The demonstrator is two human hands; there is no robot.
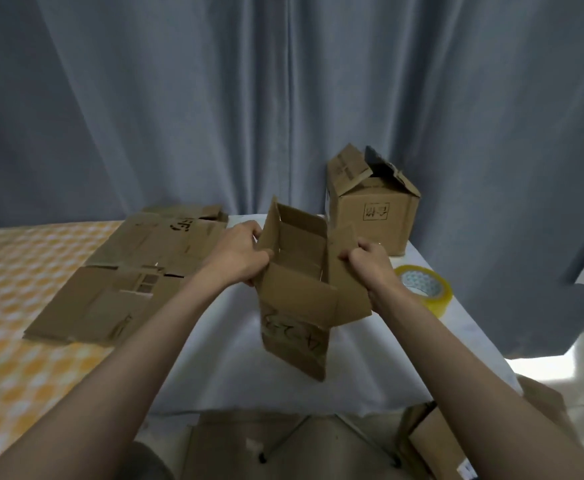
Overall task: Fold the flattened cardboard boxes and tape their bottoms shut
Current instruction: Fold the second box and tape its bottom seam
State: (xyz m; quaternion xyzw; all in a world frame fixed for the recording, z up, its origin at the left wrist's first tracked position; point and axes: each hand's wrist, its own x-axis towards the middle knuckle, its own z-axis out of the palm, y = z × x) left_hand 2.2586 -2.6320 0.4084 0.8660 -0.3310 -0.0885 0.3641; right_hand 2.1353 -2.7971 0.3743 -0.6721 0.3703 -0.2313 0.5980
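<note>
I hold a small brown cardboard box [297, 306] above the white table [235, 358], opened into a tube with its flaps spread at the top. Handwritten marks run down its near side. My left hand [240, 256] grips the left flap and wall of the box. My right hand [370, 263] pinches the right flap. A roll of clear yellowish tape [424, 289] lies on the table just right of my right wrist. Several flattened boxes [134, 271] lie stacked to the left.
A larger folded box [373, 206] with loose top flaps stands at the table's back right. An orange checked surface [17, 306] spreads to the left. Grey curtains hang behind. More cardboard [436, 441] lies on the floor below right.
</note>
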